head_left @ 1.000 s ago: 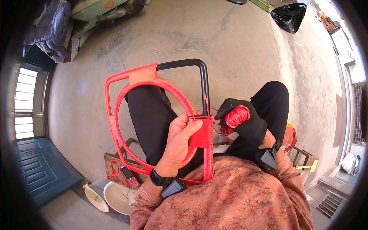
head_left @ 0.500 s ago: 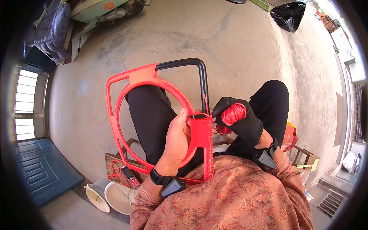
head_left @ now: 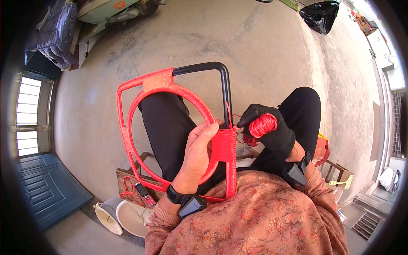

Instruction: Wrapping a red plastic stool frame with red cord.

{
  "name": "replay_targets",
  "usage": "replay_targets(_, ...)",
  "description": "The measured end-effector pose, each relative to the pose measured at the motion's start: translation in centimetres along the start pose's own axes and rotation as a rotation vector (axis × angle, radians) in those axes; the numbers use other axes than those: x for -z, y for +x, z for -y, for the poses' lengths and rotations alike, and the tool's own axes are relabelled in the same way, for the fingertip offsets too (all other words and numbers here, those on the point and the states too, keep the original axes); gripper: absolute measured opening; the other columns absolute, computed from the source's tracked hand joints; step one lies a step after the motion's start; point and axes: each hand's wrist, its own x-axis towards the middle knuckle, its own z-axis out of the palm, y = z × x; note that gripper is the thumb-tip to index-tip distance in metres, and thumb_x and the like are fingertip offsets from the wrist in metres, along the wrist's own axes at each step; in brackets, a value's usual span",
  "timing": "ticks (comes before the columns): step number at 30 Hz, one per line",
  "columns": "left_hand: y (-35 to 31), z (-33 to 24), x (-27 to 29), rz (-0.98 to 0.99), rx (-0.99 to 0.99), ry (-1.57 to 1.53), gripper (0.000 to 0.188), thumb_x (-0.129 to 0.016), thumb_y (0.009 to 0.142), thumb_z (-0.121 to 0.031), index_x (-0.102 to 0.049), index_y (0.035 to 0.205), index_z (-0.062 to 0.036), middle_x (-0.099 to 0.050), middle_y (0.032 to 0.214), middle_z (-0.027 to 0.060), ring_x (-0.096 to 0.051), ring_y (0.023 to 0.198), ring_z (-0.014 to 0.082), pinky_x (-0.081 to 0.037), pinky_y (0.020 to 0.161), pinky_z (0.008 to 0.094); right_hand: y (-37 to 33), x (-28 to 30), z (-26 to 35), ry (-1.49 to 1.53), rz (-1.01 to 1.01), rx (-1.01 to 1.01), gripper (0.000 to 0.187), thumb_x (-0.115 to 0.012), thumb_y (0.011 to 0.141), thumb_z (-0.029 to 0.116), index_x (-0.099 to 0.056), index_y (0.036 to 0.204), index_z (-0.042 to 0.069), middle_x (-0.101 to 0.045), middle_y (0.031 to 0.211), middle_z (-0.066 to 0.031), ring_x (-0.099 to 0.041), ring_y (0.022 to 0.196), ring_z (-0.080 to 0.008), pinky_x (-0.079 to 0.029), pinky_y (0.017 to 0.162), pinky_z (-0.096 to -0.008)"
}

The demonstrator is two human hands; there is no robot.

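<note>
Across my lap stands a frame point(head_left: 123, 111) with a ring inside a rounded square, mostly wrapped in red cord. Its upper right corner shows bare black tube point(head_left: 224, 78). My bare left hand point(head_left: 198, 146) grips the ring at its right side, beside the wrapped band point(head_left: 223, 146) that joins ring and outer bar. In a black glove, my right hand point(head_left: 272, 129) is closed on a small coil of red cord point(head_left: 262, 126), just right of the bar. Cord runs from its fingertips to the band's upper end. More loose red cord hangs beneath this hand.
A wooden bench point(head_left: 123, 180) at lower left carries a phone point(head_left: 145, 194) and tangled red cord. Pale buckets point(head_left: 132, 217) stand beside it. A scooter point(head_left: 106, 12) is parked at the upper left, and a black plastic bag point(head_left: 321, 17) lies on the floor at the upper right.
My right hand has moved slightly right with the coil, and the cord loop over the band's top has been drawn in. My left thumb has shifted a little to the right.
</note>
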Motion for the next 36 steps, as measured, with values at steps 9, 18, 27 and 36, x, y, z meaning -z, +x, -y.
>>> replay_targets(9,-0.1,0.0,0.1,0.025,0.007,-0.013,0.027,-0.052,0.096,-0.023,-0.055,0.107,0.001,-0.066,0.092,0.0197,-0.068,0.082,0.0271,-0.057,0.075,0.0406,-3.2,1.0,-0.3,-0.326,-0.149,-0.189,0.008,-0.062,0.08,0.006,-0.064,0.086,0.002,-0.064,0.086,-0.008,-0.061,0.079,-0.0186,-0.048,0.07,-0.0286)
replay_targets(18,-0.5,-0.3,-0.9,0.089,0.04,0.021,0.024,-0.054,0.096,-0.017,-0.054,0.111,0.0013,-0.067,0.094,0.0169,-0.069,0.082,0.0245,-0.057,0.074,0.0347,-2.1,0.8,-1.3,0.298,-0.095,-0.111,0.013,-0.056,0.09,0.018,-0.055,0.092,0.005,-0.061,0.113,-0.0131,-0.06,0.083,-0.02,-0.048,0.074,-0.0314)
replay_targets(27,-0.4,-0.5,-1.1,0.187,0.136,0.103,0.033,-0.062,0.091,-0.014,-0.051,0.117,0.0018,-0.068,0.091,0.0148,-0.069,0.077,0.0211,-0.058,0.069,0.0308,-0.7,-0.6,-0.8,1.121,-0.175,-0.205,0.012,-0.055,0.091,0.02,-0.048,0.086,0.01,-0.046,0.069,-0.0033,-0.052,0.066,-0.0176,-0.043,0.061,-0.0303)
replay_targets(36,-0.9,0.3,-0.6,0.036,-0.116,0.156,0.027,-0.061,0.09,-0.006,-0.048,0.113,0.0015,-0.065,0.099,0.0152,-0.066,0.088,0.0196,-0.054,0.079,0.0297,-1.3,-2.4,0.0,0.116,-0.297,-0.31,0.014,-0.068,0.083,0.011,-0.056,0.085,0.004,-0.058,0.076,-0.0035,-0.054,0.072,-0.011,-0.046,0.065,-0.0266)
